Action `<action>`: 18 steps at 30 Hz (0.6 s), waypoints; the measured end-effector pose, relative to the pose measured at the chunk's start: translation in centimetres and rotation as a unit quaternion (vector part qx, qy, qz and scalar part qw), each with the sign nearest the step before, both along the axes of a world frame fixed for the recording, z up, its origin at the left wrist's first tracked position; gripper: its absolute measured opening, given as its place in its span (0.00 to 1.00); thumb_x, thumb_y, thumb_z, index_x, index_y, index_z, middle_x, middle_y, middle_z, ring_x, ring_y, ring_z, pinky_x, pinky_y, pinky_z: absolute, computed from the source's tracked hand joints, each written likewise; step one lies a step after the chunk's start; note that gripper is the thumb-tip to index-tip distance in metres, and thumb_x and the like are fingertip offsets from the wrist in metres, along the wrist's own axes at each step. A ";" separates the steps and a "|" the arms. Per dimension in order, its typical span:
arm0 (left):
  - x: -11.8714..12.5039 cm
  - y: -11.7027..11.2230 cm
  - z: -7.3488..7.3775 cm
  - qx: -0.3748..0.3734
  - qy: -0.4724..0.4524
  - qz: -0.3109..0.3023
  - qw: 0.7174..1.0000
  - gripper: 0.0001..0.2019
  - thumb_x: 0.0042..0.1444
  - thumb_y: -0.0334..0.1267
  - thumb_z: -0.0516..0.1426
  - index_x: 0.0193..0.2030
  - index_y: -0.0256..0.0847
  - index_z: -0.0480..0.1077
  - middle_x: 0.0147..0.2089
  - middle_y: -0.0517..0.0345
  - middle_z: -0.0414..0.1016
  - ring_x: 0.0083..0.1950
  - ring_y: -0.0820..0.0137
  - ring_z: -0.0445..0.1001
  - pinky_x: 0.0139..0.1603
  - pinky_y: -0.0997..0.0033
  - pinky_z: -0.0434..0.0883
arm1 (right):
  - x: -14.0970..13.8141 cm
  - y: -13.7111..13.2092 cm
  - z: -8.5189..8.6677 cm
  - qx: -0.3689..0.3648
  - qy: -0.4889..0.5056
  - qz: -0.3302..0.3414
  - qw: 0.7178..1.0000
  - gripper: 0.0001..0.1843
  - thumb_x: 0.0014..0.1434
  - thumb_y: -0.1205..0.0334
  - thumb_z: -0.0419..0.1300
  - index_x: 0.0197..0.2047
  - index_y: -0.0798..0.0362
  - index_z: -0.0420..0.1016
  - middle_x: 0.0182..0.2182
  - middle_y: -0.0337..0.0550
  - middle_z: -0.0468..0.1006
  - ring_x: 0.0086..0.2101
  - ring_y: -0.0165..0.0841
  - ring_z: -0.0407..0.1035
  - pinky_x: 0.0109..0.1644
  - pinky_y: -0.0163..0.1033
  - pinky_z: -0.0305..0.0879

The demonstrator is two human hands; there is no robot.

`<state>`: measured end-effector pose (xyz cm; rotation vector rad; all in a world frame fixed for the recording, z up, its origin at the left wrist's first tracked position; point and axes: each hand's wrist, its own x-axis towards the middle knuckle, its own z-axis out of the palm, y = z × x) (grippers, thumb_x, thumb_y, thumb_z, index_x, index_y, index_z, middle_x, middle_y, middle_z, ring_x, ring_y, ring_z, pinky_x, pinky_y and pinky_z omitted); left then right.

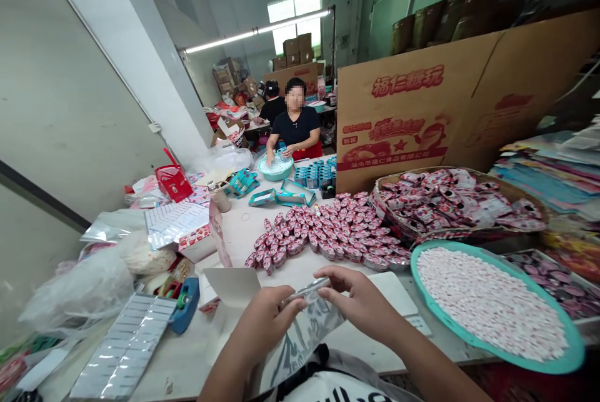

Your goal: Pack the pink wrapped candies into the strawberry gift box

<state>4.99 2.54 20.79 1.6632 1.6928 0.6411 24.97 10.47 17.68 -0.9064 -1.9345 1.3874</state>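
- Left hand [265, 317]: grip closed on the top edge of a clear plastic pouch [304, 327], fingers curled over the left part of the rim.
- Right hand [360, 302]: grip likewise closed on the same pouch, thumb and fingertips pinching the right part of the rim. In my judgement the two pinches keep the rim taut and level while the body hangs free.
- Pouch position: held in the air just above the near edge of the surface [244, 227], close to the person's body, its lower part drooping toward the lap.
- Teal tray [574, 358]: sits to the right of the hands, filled with small white and pink candies; it appears placed within easy reach of the right hand.
- Red-and-white candy cups [328, 230]: laid in rows on the surface beyond the hands; more are heaped in a woven basket [382, 202] behind the tray.
- Silver pouch stack [124, 346]: lies flat to the left, near a blue tape dispenser [185, 308].
- Cardboard box [422, 114]: stands upright behind the basket, walling off the right side.
- Co-worker [296, 124]: seated at the far end, both hands at a smaller teal bowl [275, 167]; well apart from the person's own hands.
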 end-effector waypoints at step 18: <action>-1.0 -0.7 -1.2 -0.010 -0.153 0.089 0.984 0.21 0.60 0.52 0.52 0.32 0.36 0.74 0.28 0.59 0.71 0.31 0.71 0.62 0.33 0.74 0.58 | -3.1 -0.1 0.6 0.261 -0.035 0.068 0.962 0.15 0.60 0.73 0.55 0.46 0.50 0.76 0.42 0.45 0.72 0.43 0.35 0.66 0.47 0.41 0.65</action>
